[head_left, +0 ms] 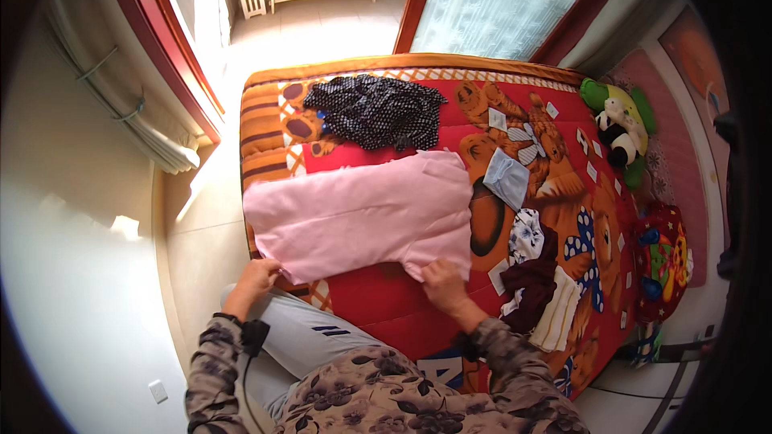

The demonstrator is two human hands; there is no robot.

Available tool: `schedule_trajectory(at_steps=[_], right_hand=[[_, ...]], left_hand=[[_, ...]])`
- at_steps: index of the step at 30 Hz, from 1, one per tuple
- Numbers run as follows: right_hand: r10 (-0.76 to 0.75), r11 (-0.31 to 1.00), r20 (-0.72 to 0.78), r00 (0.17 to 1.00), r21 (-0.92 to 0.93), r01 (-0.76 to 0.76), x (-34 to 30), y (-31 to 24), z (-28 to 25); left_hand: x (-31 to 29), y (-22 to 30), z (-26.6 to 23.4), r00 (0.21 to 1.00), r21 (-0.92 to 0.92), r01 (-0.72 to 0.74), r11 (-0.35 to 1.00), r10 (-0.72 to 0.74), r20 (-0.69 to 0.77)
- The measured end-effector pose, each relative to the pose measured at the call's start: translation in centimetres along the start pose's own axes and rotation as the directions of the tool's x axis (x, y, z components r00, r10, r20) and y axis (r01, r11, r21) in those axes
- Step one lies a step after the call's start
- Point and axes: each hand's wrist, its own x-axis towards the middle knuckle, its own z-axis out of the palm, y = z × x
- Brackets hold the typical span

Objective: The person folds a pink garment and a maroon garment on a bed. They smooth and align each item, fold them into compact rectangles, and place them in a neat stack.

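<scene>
The pink shirt is pinched at its near left corner by the left hand, near its right end by the right hand; it is spread over the blanket just beyond both, long axis left to right; black dotted cloth is seen farther off.

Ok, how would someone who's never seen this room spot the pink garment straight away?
Find the large red bear-patterned bedspread. Across its left part, the pink garment lies spread out, its near edge gripped by the left hand and the right hand. It is plain pale pink and mostly flat, unlike the bunched black, white-dotted cloth just beyond it.
</scene>
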Motion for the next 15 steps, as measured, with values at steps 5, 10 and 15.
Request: schedule_trajectory(at_steps=[5, 10, 15], right_hand=[[-0.035, 0.999, 0.068, 0.997, 0.002, 0.035, -2.1, 0.0, 5.3], [0.022, 1.000, 0.422, 0.906, -0.012, -0.018, -1.0, 0.3, 2.6], [0.119, 0.956, 0.539, 0.834, 0.165, -0.243, 6.8, 1.8, -0.3]], left_hand=[[-0.6, -3.1, 2.7, 0.999, 0.208, -0.015, 0.978, 0.024, -0.038], [-1.2, -3.1, 1.3, 0.990, 0.238, -0.006, 0.971, -0.029, 0.140], [-2.9, -2.0, 0.4, 0.982, 0.293, 0.052, 0.955, -0.103, 0.160]])
